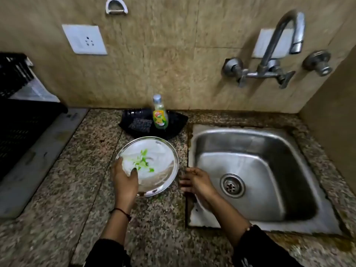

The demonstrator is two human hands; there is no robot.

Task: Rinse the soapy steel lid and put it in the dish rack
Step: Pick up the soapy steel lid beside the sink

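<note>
The round steel lid (158, 166) lies on the granite counter just left of the sink, smeared with white foam and streaks of green soap. My left hand (125, 180) grips its near left rim, thumb on the foamy surface. My right hand (194, 183) hovers over the gap between the lid and the sink's left edge, blurred, fingers apart, holding nothing. The black dish rack (21, 120) stands at the far left of the counter. The tap (283, 41) is on the wall above the steel sink (289, 151); no water runs from it.
A green dish soap bottle (159, 114) stands on a black tray (175, 122) with a dark scrub pad (139, 124), against the wall behind the lid. A grey slab (38, 160) runs beside the rack. A socket plate (84, 39) is on the wall.
</note>
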